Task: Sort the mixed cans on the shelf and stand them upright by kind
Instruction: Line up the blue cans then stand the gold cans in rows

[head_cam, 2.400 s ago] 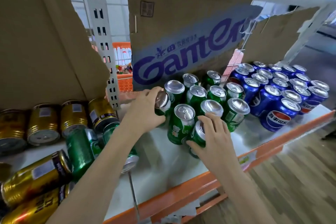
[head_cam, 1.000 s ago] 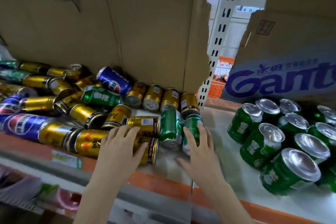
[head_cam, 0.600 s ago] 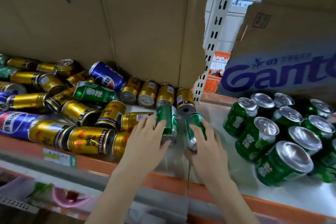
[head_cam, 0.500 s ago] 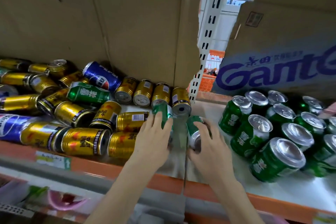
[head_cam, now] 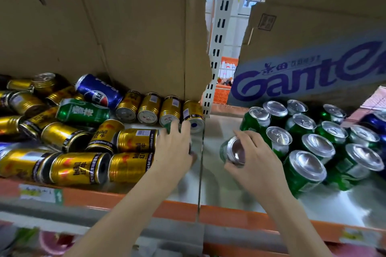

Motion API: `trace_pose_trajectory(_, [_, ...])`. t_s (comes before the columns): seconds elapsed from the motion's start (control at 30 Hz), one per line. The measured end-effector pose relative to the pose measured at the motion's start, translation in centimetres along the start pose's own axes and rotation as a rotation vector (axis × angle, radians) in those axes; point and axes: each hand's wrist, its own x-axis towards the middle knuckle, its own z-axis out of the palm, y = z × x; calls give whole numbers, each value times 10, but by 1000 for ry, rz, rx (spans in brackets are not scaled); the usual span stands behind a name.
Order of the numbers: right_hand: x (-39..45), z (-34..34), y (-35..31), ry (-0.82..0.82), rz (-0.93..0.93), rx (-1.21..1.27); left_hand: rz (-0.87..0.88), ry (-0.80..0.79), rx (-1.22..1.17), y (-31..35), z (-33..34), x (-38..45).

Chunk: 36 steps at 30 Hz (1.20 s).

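Right hand (head_cam: 253, 158) grips 1 green can (head_cam: 231, 151) (left hand (head_cam: 173, 148) grips another); upright green cans (head_cam: 309, 142) stand beyond its fingers, gold cans (head_cam: 79, 168) remain unsorted.

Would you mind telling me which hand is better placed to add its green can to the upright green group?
The right hand: its green can sits beside the upright green cans, whereas the left hand is by the gold cans.
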Motion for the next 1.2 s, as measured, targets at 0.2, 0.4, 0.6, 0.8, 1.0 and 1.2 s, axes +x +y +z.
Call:
trace_pose_trajectory(0.2, [10, -18, 9, -113, -5, -81, 153, 81, -296, 29, -26, 17])
trace_pose_trajectory(0.4, [25, -26, 16, -175, -102, -234, 318, -23, -226, 55, -30, 87])
trace_pose_trajectory(0.6, [44, -16, 25, -150, -46, -284, 449, -121, -114, 65, -4, 147])
trace_pose_trajectory(0.8, [40, -2, 28, -53, -46, -326, 376, -173, -254, 72, 24, 172])
trace_pose_trajectory(1.0, [38, 4, 28, -16, -39, -312, 405, -211, -197, 63, 18, 173])
trace_pose_trajectory(1.2, [33, 4, 34, 16, -90, -313, 432, -66, -94, 35, -9, 128])
